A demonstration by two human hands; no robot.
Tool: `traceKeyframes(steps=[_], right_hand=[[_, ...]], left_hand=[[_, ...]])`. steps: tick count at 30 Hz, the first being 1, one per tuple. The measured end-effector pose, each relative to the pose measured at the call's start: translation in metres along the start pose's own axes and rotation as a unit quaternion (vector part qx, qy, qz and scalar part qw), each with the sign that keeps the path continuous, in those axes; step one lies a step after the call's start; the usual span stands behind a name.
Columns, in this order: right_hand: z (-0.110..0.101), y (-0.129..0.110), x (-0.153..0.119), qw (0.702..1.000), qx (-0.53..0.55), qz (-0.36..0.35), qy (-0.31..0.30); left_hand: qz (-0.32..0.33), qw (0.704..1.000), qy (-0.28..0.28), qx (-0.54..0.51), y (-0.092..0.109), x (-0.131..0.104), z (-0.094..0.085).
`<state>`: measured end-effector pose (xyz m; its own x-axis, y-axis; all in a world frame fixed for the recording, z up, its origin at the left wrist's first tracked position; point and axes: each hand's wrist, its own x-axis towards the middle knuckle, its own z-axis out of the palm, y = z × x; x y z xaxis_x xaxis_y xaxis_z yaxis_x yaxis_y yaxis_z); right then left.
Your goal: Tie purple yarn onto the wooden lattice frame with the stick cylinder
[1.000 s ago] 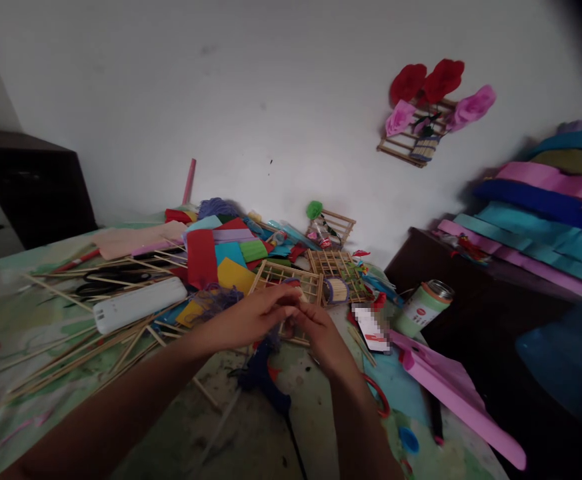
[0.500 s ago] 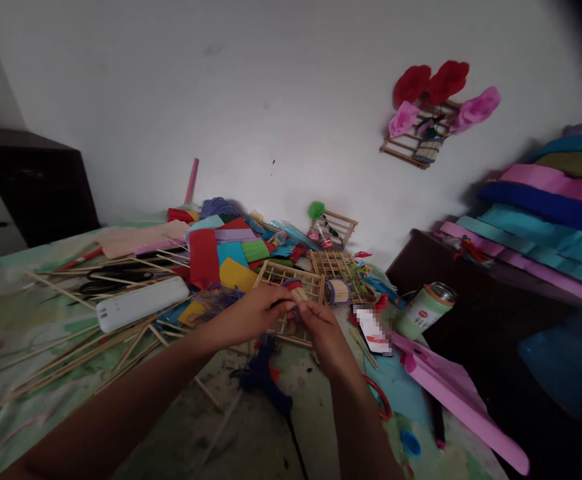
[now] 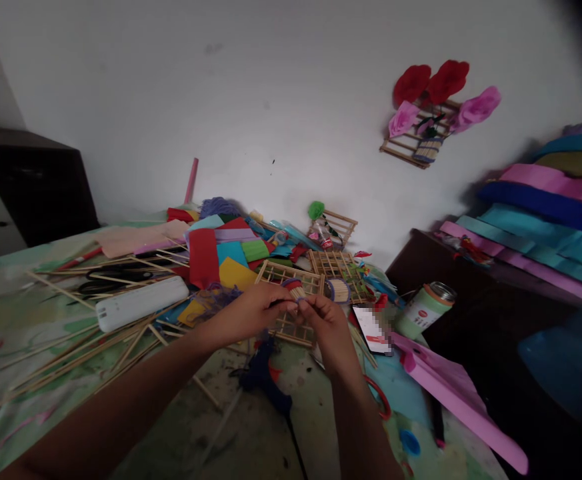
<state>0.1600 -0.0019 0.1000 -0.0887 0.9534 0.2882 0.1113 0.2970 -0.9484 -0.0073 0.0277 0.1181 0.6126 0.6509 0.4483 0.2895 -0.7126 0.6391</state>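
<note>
Stickwork (image 3: 296, 291) over cluttered table (image 3: 171, 440), wall (image 3: 195, 100) behind.

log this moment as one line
left hand: holds small stick piece | right hand: pinches its near end | nearby: wooden lattice frame, dark blue glue gun

From here I count two hands (image 3: 251, 312), four wooden lattices (image 3: 335, 263), three small stick panels (image 3: 297, 291), two big red flowers (image 3: 447, 81), two big pink flowers (image 3: 477, 109), one blue glue gun (image 3: 262, 375), one phone (image 3: 369, 328), one green flask (image 3: 421, 312) and one blue cap (image 3: 410, 442).
</note>
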Motion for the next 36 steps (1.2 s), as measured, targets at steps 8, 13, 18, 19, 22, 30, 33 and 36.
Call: traceKeyframes(steps=[8,13,18,19,22,30,33,36], right_hand=[[0.002,-0.001,-0.003,0.998,0.018,-0.033,0.044],[0.001,-0.005,-0.004,0.997,0.012,-0.064,0.047],[-0.013,-0.003,-0.004,0.992,-0.051,-0.082,0.084],[-0.019,0.000,-0.006,0.989,-0.082,-0.079,0.099],[-0.045,0.019,-0.022,0.961,-0.246,-0.048,0.122],[-0.097,0.090,-0.105,0.816,-0.555,0.134,0.087],[-0.099,0.095,-0.115,0.839,-0.523,0.129,0.077],[-0.099,0.092,-0.117,0.851,-0.502,0.136,0.070]], left_hand=[[-0.044,0.987,0.008,-0.153,0.000,-0.001,0.006],[-0.158,0.895,-0.067,-0.411,0.000,-0.004,0.015],[-0.169,0.865,-0.056,-0.469,-0.003,-0.003,0.014],[-0.170,0.867,-0.044,-0.467,-0.003,-0.003,0.011],[-0.172,0.873,-0.017,-0.457,-0.004,-0.003,0.003],[-0.161,0.877,0.012,-0.452,-0.004,-0.003,-0.013],[-0.157,0.881,0.019,-0.446,-0.003,-0.004,-0.015],[-0.146,0.885,0.030,-0.442,-0.002,-0.005,-0.018]])
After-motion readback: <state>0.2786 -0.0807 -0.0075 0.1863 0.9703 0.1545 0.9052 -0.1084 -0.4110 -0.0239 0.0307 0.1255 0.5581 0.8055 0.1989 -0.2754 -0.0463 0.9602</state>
